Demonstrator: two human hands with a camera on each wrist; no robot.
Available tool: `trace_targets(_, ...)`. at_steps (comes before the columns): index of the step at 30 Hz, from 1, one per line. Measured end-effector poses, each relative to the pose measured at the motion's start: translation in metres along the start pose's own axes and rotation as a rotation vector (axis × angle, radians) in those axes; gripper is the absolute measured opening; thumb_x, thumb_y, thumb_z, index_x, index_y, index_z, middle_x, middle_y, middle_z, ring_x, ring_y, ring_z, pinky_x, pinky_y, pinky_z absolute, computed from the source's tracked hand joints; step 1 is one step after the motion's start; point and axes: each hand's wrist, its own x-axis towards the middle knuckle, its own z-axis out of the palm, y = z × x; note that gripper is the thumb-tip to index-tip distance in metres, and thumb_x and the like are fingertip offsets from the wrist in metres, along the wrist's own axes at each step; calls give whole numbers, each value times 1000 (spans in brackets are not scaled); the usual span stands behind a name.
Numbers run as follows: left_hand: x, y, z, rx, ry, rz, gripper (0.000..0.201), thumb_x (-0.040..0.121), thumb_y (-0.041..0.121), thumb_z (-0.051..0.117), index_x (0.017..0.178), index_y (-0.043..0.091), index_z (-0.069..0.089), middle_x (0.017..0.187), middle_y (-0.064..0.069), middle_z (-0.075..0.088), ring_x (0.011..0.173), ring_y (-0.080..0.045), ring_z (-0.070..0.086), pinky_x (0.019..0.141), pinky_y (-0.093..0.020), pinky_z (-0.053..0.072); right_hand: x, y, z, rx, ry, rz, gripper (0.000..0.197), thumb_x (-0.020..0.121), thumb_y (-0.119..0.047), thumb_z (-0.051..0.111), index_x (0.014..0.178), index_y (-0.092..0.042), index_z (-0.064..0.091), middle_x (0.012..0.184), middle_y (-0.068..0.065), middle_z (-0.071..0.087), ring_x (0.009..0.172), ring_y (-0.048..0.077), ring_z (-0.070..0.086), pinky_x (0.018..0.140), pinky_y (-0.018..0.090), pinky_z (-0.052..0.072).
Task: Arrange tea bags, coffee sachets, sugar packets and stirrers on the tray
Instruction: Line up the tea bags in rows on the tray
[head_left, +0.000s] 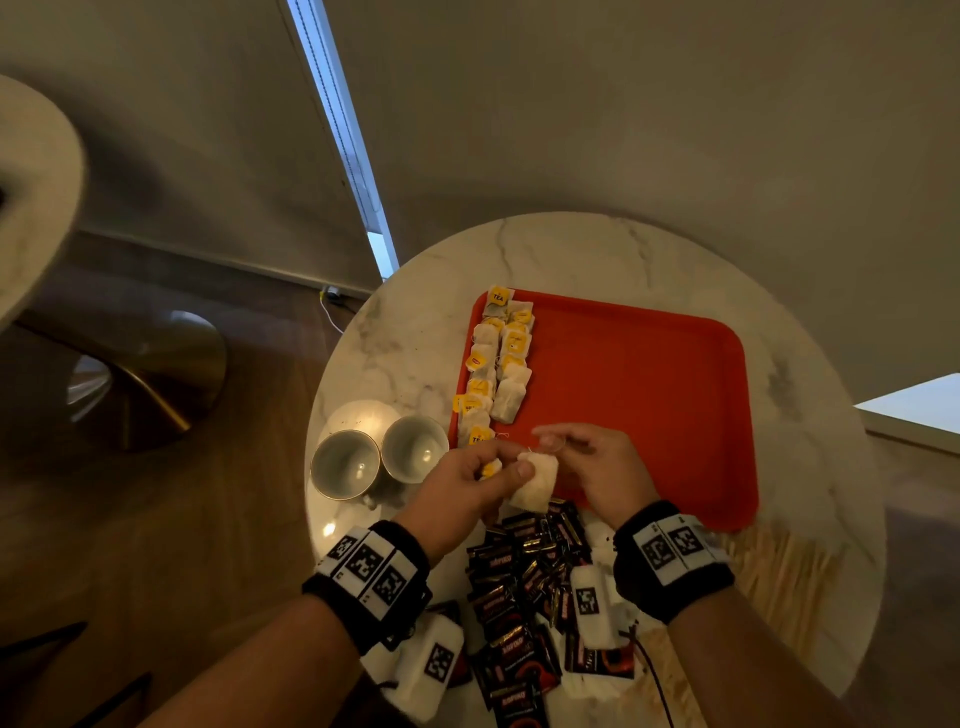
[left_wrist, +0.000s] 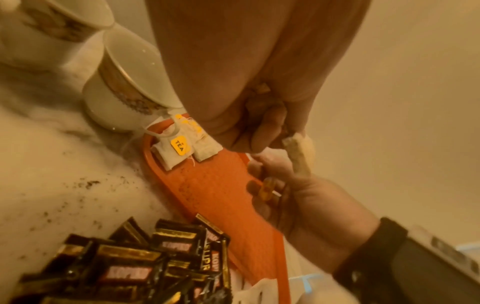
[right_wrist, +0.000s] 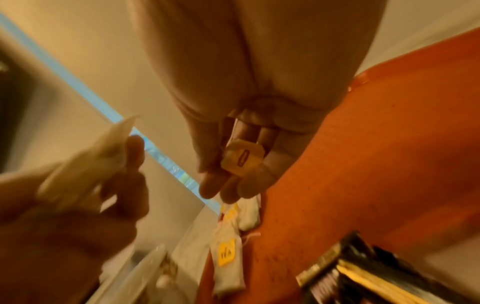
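Observation:
My left hand (head_left: 511, 473) pinches a white tea bag (head_left: 535, 480) between thumb and fingers just above the near left corner of the red tray (head_left: 649, 389). My right hand (head_left: 553, 444) is beside it, and in the right wrist view its curled fingers (right_wrist: 233, 181) hold the bag's yellow tag (right_wrist: 242, 157). The left wrist view shows the tea bag (left_wrist: 298, 158) edge-on under my left hand (left_wrist: 259, 133). Several tea bags (head_left: 498, 364) lie in two columns along the tray's left side. A heap of dark coffee sachets (head_left: 524, 571) sits on the table in front of the tray.
Two white cups (head_left: 345, 462) (head_left: 415, 447) stand left of the tray on the round marble table (head_left: 571, 249). Pale wooden stirrers (head_left: 779, 571) lie at the near right. Most of the tray's floor is bare red. Dark specks dot the marble (left_wrist: 85, 185).

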Motion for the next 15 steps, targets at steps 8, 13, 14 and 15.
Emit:
trace_targets(8,16,-1,-9,-287,344,-36,15,95,31,69,107,21,73,79,-10,66,66,-21,56,64,-34,47,-29,7,30,-262,-228,0,4,96,-28,66,96,-31,66,88,-4,74,74,10,70,71,33,60)
trace_targets(13,20,-3,-12,-230,421,-11,19,96,33,68,109,20,72,79,-17,64,71,-27,57,71,-44,50,-37,5,30,-277,-225,-83,15,100,-28,59,104,-38,69,99,-14,68,89,2,65,83,31,58)
trace_targets(14,19,-4,-12,-213,418,-5,17,96,33,67,109,21,72,86,-20,69,75,-29,61,73,-46,53,-37,3,29,-294,-214,-116,18,101,-25,57,107,-37,70,104,-17,65,94,0,62,86,26,55)
trace_targets(15,19,-4,-11,-195,411,0,16,96,33,67,108,22,72,92,-19,73,79,-29,66,75,-47,56,-37,0,28,-320,-200,-149,21,102,-23,56,109,-35,71,107,-19,61,98,-1,59,87,21,52)
